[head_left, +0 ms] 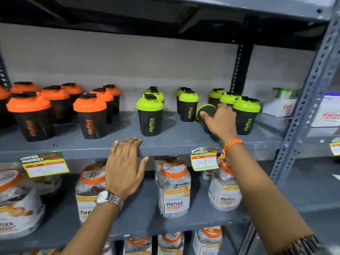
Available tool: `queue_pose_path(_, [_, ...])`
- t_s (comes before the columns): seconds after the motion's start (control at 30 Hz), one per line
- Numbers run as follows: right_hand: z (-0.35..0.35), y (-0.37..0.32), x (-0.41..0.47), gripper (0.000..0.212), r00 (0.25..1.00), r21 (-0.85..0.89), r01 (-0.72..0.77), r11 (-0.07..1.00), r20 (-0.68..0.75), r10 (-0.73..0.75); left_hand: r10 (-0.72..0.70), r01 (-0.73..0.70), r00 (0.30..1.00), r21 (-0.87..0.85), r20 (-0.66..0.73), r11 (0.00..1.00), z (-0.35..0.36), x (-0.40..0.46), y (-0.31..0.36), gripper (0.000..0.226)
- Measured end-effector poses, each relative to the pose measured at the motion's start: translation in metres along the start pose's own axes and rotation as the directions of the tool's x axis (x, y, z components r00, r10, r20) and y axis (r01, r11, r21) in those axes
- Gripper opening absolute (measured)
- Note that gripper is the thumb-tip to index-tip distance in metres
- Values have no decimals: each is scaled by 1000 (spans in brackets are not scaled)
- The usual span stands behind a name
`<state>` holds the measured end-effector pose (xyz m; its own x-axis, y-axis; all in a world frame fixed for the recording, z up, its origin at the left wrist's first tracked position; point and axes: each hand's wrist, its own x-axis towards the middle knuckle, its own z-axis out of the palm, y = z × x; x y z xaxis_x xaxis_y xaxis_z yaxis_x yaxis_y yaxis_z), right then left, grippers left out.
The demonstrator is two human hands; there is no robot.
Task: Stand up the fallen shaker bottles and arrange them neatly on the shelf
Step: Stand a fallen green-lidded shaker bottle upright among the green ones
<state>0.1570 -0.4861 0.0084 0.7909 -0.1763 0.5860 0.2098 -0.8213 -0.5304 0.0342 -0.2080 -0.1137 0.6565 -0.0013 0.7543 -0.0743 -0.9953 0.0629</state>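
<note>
Black shaker bottles fill the grey shelf [176, 144]. Several with orange lids [90, 115] stand upright at the left. Several with green lids [150, 115] stand upright from the middle to the right. One green-lidded bottle [207, 112] is tipped over, its round base turned toward me. My right hand [220, 122] is shut around this tilted bottle, fingers over its body and thumb at the base. It is wedged between upright green bottles, one of them [246, 115] just to its right. My left hand [125, 162] rests flat on the shelf's front edge, fingers apart, holding nothing.
Clear jars with orange lids [173, 186] stand on the shelf below, behind yellow price tags [204, 161]. White boxes [279, 105] sit at the far right of the bottle shelf. A perforated metal upright [301, 107] frames the right side.
</note>
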Motion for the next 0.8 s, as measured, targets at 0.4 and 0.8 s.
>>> queue_pose_path(0.4, [-7,24,41,71,922,187,-332,925,269,277,29,-26,997,49,-70,998,23,11,6,53])
queue_pose_path(0.8, [-14,30,19,43,713,611,-689,390,669,210,17,-15,999,63,-29,998,23,-2,11,52])
